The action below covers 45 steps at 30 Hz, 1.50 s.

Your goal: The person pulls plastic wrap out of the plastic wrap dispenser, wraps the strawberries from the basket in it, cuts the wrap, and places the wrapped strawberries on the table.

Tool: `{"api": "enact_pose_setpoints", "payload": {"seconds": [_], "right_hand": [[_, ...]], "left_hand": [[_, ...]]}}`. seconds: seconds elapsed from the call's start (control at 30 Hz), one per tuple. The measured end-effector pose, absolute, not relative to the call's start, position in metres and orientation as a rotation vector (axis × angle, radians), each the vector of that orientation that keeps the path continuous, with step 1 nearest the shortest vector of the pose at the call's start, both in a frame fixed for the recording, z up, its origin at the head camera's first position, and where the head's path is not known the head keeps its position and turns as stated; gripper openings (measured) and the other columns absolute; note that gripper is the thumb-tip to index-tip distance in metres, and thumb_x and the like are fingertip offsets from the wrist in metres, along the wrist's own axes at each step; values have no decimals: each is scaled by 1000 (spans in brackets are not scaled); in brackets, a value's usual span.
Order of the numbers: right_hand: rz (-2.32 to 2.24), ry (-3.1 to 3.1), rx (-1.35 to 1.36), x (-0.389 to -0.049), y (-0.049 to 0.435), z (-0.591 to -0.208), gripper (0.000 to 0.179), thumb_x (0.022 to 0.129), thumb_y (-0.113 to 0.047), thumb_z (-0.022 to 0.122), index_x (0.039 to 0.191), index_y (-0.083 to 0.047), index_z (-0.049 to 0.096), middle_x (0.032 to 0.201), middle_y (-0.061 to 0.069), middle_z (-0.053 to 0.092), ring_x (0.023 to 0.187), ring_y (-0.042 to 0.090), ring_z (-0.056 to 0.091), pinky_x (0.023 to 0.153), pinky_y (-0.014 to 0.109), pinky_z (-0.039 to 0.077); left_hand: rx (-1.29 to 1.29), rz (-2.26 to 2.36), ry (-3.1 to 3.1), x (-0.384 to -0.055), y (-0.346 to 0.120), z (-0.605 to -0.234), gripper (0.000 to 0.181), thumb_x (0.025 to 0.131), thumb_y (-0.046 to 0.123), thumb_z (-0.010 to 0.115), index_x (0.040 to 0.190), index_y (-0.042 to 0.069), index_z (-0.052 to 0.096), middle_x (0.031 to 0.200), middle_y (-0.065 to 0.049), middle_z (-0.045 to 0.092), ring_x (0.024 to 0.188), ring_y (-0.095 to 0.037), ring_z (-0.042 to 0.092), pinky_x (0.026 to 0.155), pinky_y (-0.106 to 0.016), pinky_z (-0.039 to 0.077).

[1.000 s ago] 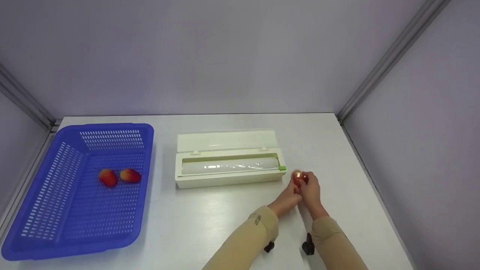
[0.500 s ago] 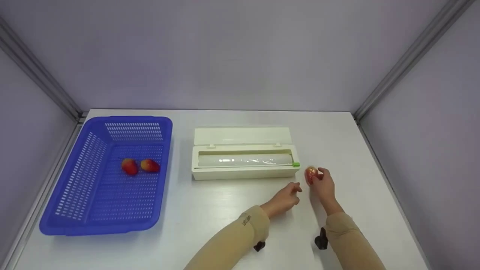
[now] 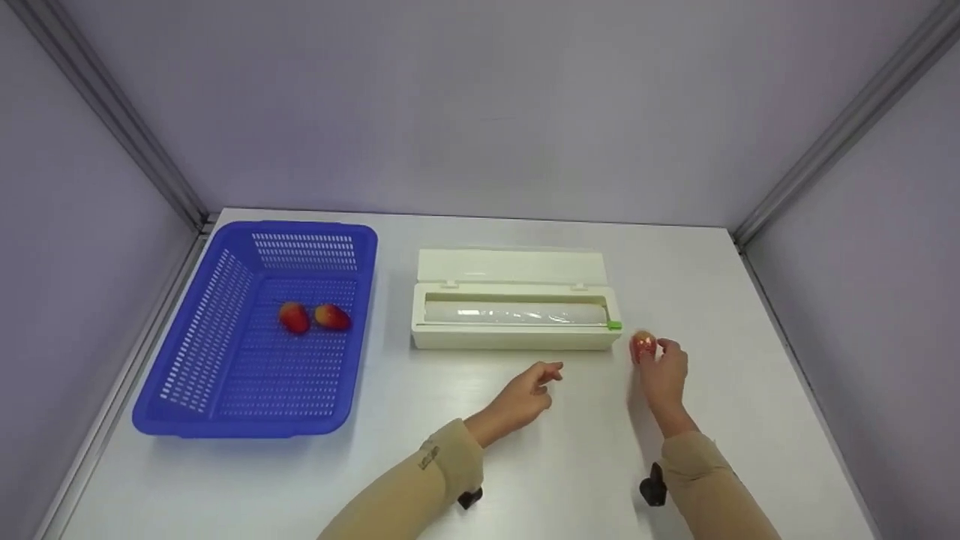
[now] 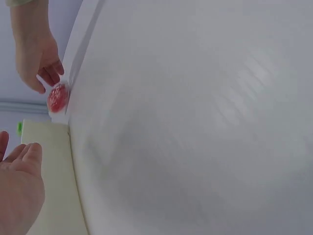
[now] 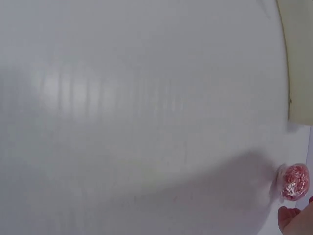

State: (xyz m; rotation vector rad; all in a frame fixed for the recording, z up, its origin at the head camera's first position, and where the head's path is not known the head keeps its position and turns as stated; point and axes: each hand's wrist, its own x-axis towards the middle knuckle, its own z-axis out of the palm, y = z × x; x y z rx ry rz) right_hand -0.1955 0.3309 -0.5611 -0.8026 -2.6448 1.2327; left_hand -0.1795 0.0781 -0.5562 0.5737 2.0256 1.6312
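A red-and-yellow fruit [image 3: 643, 347] in clear plastic film sits on the white table, right of the cling film dispenser [image 3: 514, 339]. My right hand [image 3: 666, 382] is at the fruit's near right side, fingers loosely bent and not closed around it. In the left wrist view a thin gap seems to part those fingers from the wrapped fruit [image 4: 58, 98]; the right wrist view shows only a bit of the hand [image 5: 299, 221] beside it. My left hand [image 3: 517, 399] hovers in front of the dispenser, holding nothing, with its fingers loosely extended.
On the left stands a blue perforated basket [image 3: 367, 300] with two unwrapped red-and-yellow fruits [image 3: 294, 318] inside. The dispenser's lid [image 3: 511, 265] is tipped back, showing the film roll [image 3: 517, 312]; a green slider [image 3: 614, 325] is at its right end. Panels enclose the back and sides.
Both hands were together on the wrapped fruit. The left hand has drawn away leftward; the right hand's fingers have loosened beside the fruit. The head view has swung left.
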Motion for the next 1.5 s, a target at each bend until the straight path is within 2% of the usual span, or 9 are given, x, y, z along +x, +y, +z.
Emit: {"api": "enact_pose_setpoints", "payload": {"seconds": [0.17, 0.37, 0.5, 0.63, 0.77, 0.9, 1.07, 1.37, 1.5], "right_hand": [[1105, -2570, -633, -192, 310, -556, 38, 93, -8, 46, 127, 6, 39, 131, 25, 38, 124, 39, 32, 106, 50, 29], [850, -2532, -22, -191, 283, -549, 38, 83, 1, 56, 120, 4, 49, 131, 23, 43, 122, 39, 37, 102, 52, 30], [697, -2646, 211, -200, 263, -542, 41, 82, -4, 59, 122, 2, 53, 129, 19, 52, 121, 36, 45, 103, 50, 34], [625, -2828, 186, -216, 254, -537, 40, 87, -13, 55, 125, 0, 52, 132, 17, 52, 123, 35, 46, 104, 49, 35], [579, -2978, 112, -228, 251, -537, 41, 92, -21, 48, 128, 0, 50, 135, 18, 49, 126, 36, 43, 110, 52, 26], [531, -3057, 106, -235, 250, -537, 43, 95, -26, 43, 128, -1, 50, 136, 17, 48, 127, 37, 42, 112, 56, 18], [490, -3078, 116, -240, 250, -533, 45, 95, -28, 43, 129, 0, 50, 137, 17, 48, 128, 38, 41, 112, 56, 17], [586, -3153, 71, -256, 250, -528, 45, 95, -27, 44, 132, -1, 47, 137, 19, 46, 129, 37, 39, 109, 50, 30], [600, -3160, 37, -262, 250, -528, 38, 94, -23, 45, 126, -5, 54, 130, 16, 54, 122, 35, 47, 99, 51, 41]], "left_hand": [[577, 1662, 2202, -185, 37, -558, 40, 84, -3, 40, 122, 6, 49, 138, -9, 46, 131, -24, 40, 108, -37, 36], [592, 1454, 2715, -212, -5, -541, 32, 82, -2, 46, 110, 6, 58, 127, -6, 55, 124, -24, 47, 105, -38, 38], [579, 1085, 3025, -235, -27, -528, 31, 83, -2, 47, 108, 8, 61, 126, -6, 57, 122, -25, 48, 103, -42, 39], [609, 753, 3074, -257, -33, -524, 33, 90, 5, 44, 119, 10, 59, 130, -5, 55, 124, -25, 47, 104, -45, 37], [626, 569, 3057, -269, -34, -529, 34, 93, 11, 44, 124, 11, 56, 130, -4, 56, 124, -25, 47, 104, -45, 36], [592, 482, 3040, -273, -34, -533, 34, 94, 14, 44, 125, 14, 56, 130, -2, 57, 124, -24, 48, 104, -46, 36], [564, 454, 3017, -278, -33, -532, 34, 96, 21, 45, 128, 16, 54, 132, 0, 55, 126, -23, 47, 106, -48, 32], [523, 390, 2977, -290, -30, -532, 33, 96, 28, 47, 128, 22, 54, 130, 2, 57, 123, -24, 50, 111, -50, 24], [480, 408, 2972, -294, -29, -534, 32, 95, 28, 48, 126, 23, 56, 125, 2, 61, 119, -21, 55, 113, -50, 21]]}}
